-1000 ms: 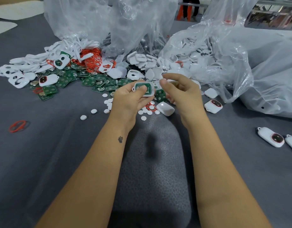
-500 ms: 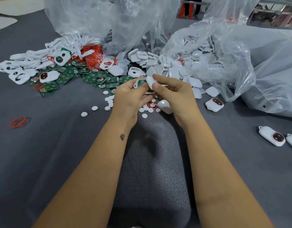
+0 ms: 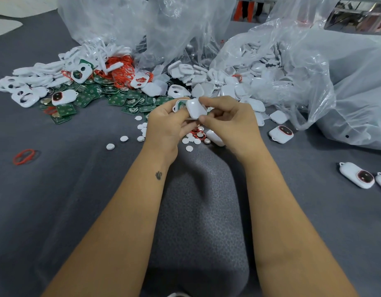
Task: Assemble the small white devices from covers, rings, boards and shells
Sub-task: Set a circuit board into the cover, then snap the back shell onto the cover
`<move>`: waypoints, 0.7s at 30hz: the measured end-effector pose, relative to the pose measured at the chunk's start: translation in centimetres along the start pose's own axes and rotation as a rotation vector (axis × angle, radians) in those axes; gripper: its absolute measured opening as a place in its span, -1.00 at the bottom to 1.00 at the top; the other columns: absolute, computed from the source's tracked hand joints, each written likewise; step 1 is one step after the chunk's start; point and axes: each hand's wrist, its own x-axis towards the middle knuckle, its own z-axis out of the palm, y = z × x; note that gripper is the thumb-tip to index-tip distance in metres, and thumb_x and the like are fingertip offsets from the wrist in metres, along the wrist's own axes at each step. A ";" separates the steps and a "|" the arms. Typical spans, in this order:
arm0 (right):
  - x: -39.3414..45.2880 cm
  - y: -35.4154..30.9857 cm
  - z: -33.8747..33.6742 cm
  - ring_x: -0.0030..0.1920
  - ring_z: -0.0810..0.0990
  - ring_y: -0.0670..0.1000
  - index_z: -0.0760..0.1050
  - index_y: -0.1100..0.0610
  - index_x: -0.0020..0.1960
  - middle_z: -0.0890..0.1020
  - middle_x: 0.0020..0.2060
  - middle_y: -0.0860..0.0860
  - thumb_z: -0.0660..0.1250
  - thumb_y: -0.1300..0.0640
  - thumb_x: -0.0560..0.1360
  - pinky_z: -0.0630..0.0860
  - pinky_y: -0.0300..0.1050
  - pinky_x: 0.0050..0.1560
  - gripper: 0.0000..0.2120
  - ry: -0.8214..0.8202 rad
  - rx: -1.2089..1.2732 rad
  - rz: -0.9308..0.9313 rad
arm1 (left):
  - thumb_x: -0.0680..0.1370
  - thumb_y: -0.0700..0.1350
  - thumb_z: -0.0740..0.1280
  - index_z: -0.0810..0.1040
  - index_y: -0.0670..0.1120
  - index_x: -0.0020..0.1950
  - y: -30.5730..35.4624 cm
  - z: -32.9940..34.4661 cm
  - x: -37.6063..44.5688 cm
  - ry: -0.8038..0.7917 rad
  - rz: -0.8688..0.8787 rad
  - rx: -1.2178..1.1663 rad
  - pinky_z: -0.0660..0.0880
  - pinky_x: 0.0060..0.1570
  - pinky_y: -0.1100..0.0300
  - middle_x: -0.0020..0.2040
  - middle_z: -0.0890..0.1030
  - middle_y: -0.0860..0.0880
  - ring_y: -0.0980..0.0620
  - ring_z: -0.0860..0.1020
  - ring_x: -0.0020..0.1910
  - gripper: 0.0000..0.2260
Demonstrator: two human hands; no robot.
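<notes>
Left hand point(image 3: 163, 125) curled round cover with green board point(image 3: 179, 104), steadying it; right hand point(image 3: 230, 123) pinching white shell point(image 3: 196, 109) tilted over it, apparently for closing.

My head camera looks forward and down, close over my fingers point(image 3: 206, 101); piled parts lie beyond them, the grey table point(image 3: 56, 200) spreading wide to either side.

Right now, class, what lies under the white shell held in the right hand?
Under the shell, the cover in the left hand shows a green board edge; the rest is hidden.
</notes>
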 end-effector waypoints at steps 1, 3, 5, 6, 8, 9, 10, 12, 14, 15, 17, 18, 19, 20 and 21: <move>0.0 0.0 -0.1 -0.20 0.54 -0.06 0.62 0.02 0.03 0.61 -0.06 0.04 0.46 0.39 0.38 0.57 -0.03 -0.01 -0.65 0.001 -0.010 -0.001 | 0.53 -0.39 0.32 0.57 -0.29 0.15 0.1 -0.1 0.1 0.007 -0.001 -0.005 0.60 -0.17 0.23 -0.09 0.69 -0.17 -0.05 0.70 -0.12 -0.79; 0.0 0.0 -0.1 -0.21 0.54 -0.07 0.61 -0.01 0.01 0.62 -0.04 0.07 0.49 0.38 0.35 0.56 -0.10 -0.05 -0.64 0.000 -0.056 -0.014 | 0.52 -0.39 0.32 0.56 -0.29 0.15 0.1 -0.2 0.1 0.013 0.002 0.002 0.61 -0.17 0.22 -0.10 0.69 -0.16 -0.04 0.69 -0.14 -0.79; 0.0 0.0 -0.1 -0.22 0.53 -0.11 0.60 0.01 0.02 0.59 0.00 -0.02 0.50 0.38 0.33 0.53 -0.18 -0.07 -0.63 -0.012 -0.102 -0.058 | 0.52 -0.39 0.32 0.57 -0.27 0.11 0.1 -0.2 0.0 -0.002 0.006 0.014 0.60 -0.19 0.22 -0.15 0.71 -0.12 -0.03 0.70 -0.18 -0.82; 0.0 0.0 -0.1 -0.23 0.52 -0.13 0.60 0.03 0.02 0.58 0.02 -0.07 0.51 0.39 0.32 0.52 -0.20 -0.08 -0.63 -0.019 -0.108 -0.076 | 0.52 -0.39 0.32 0.58 -0.26 0.08 0.2 -0.1 0.0 -0.011 0.010 0.021 0.60 -0.20 0.23 -0.17 0.71 -0.10 -0.03 0.70 -0.20 -0.84; 0.0 0.1 -0.1 -0.24 0.51 -0.15 0.60 0.03 0.02 0.59 0.02 -0.13 0.51 0.37 0.32 0.48 -0.25 -0.11 -0.63 -0.021 -0.113 -0.077 | 0.52 -0.38 0.33 0.59 -0.24 0.05 0.2 -0.1 -0.1 -0.012 0.020 0.042 0.60 -0.21 0.23 -0.18 0.71 -0.09 -0.02 0.70 -0.20 -0.85; 0.0 0.1 -0.1 -0.25 0.50 -0.14 0.60 0.00 0.02 0.61 -0.03 -0.14 0.52 0.35 0.31 0.47 -0.27 -0.14 -0.62 -0.016 -0.126 -0.068 | 0.52 -0.38 0.33 0.59 -0.24 0.06 0.2 -0.2 0.0 -0.003 0.022 0.054 0.61 -0.20 0.22 -0.16 0.71 -0.10 -0.02 0.70 -0.19 -0.85; 0.0 0.1 -0.1 -0.25 0.50 -0.14 0.60 -0.02 0.03 0.62 -0.08 -0.14 0.52 0.34 0.31 0.45 -0.30 -0.18 -0.61 -0.011 -0.142 -0.060 | 0.51 -0.38 0.34 0.59 -0.25 0.08 0.1 -0.2 0.0 0.008 0.020 0.068 0.61 -0.18 0.21 -0.14 0.70 -0.12 -0.02 0.69 -0.17 -0.83; -0.1 0.1 -0.1 -0.27 0.49 -0.12 0.59 -0.05 0.10 0.61 -0.07 -0.15 0.52 0.31 0.32 0.44 -0.35 -0.21 -0.57 -0.013 -0.176 -0.073 | 0.52 -0.37 0.34 0.59 -0.25 0.12 0.1 -0.2 0.2 0.025 0.009 0.096 0.62 -0.16 0.19 -0.10 0.69 -0.15 -0.02 0.68 -0.14 -0.81; -0.2 0.0 0.1 -0.27 0.48 -0.12 0.60 -0.07 0.08 0.60 -0.04 -0.11 0.51 0.25 0.34 0.41 -0.38 -0.22 -0.62 -0.019 -0.225 -0.101 | 0.53 -0.37 0.33 0.60 -0.23 0.09 0.1 -0.4 0.3 0.017 -0.008 0.104 0.62 -0.17 0.19 -0.15 0.70 -0.13 -0.02 0.69 -0.16 -0.83; -0.3 0.0 0.2 -0.26 0.48 -0.12 0.61 -0.06 0.06 0.60 -0.04 -0.09 0.51 0.23 0.36 0.41 -0.37 -0.23 -0.66 -0.013 -0.227 -0.101 | 0.53 -0.37 0.31 0.60 -0.22 0.06 0.2 -0.5 0.4 0.008 -0.019 0.099 0.62 -0.18 0.19 -0.17 0.70 -0.12 -0.02 0.69 -0.18 -0.84; -0.3 -0.2 0.2 -0.21 0.50 -0.11 0.61 0.03 0.06 0.60 -0.01 -0.04 0.49 0.21 0.39 0.48 -0.29 -0.17 -0.73 0.033 -0.171 -0.070 | 0.55 -0.36 0.29 0.60 -0.20 0.03 0.3 -0.7 0.5 -0.001 -0.047 0.081 0.62 -0.19 0.19 -0.19 0.71 -0.12 -0.02 0.70 -0.19 -0.86; -0.3 -0.3 0.1 -0.18 0.52 -0.12 0.61 0.07 0.08 0.60 0.01 -0.01 0.48 0.21 0.41 0.51 -0.26 -0.12 -0.75 0.068 -0.140 -0.056 | 0.56 -0.34 0.29 0.60 -0.20 0.02 0.3 -0.7 0.5 -0.001 -0.062 0.075 0.62 -0.20 0.19 -0.20 0.71 -0.11 -0.03 0.70 -0.20 -0.87; -0.3 -0.4 0.0 -0.15 0.53 -0.12 0.60 0.10 0.09 0.61 0.02 0.01 0.46 0.21 0.42 0.52 -0.25 -0.08 -0.75 0.100 -0.115 -0.045 | 0.58 -0.31 0.29 0.59 -0.21 0.01 0.3 -0.7 0.6 0.000 -0.081 0.062 0.62 -0.22 0.19 -0.20 0.71 -0.12 -0.03 0.70 -0.20 -0.90; -0.2 -0.5 -0.2 -0.13 0.54 -0.11 0.60 0.11 0.11 0.62 0.02 0.03 0.44 0.22 0.43 0.52 -0.25 -0.05 -0.75 0.122 -0.102 -0.038 | 0.59 -0.26 0.29 0.58 -0.22 0.01 0.5 -0.7 0.6 0.006 -0.108 0.034 0.62 -0.25 0.18 -0.21 0.71 -0.13 -0.04 0.70 -0.21 -0.91; -0.2 -0.5 -0.3 -0.12 0.54 -0.11 0.61 0.11 0.12 0.63 0.02 0.03 0.44 0.22 0.43 0.52 -0.24 -0.03 -0.74 0.138 -0.109 -0.034 | 0.61 -0.19 0.27 0.57 -0.24 0.02 0.6 -0.7 0.6 0.016 -0.147 -0.009 0.63 -0.28 0.15 -0.21 0.70 -0.15 -0.06 0.70 -0.22 -0.87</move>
